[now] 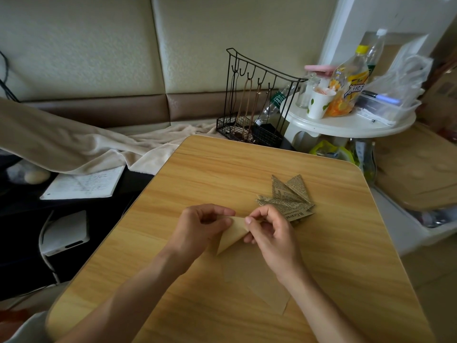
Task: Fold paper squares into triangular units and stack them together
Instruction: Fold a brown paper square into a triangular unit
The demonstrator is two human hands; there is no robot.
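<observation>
A plain tan paper piece [233,235], folded over into a triangle shape, is held just above the wooden table [247,169] at its middle. My left hand [200,226] pinches its upper left corner and my right hand [267,231] pinches its upper right corner. Under my hands and right forearm lie loose tan paper squares [257,280], flat on the table. A stack of folded newsprint triangular units [288,199] fans out just beyond my right hand, touching neither hand.
A black wire rack [254,100] stands past the table's far edge. At the back right, a white round side table [351,122] carries a paper cup, bottles and a plastic tray. A notebook [84,184] and a white device [65,233] lie to the left.
</observation>
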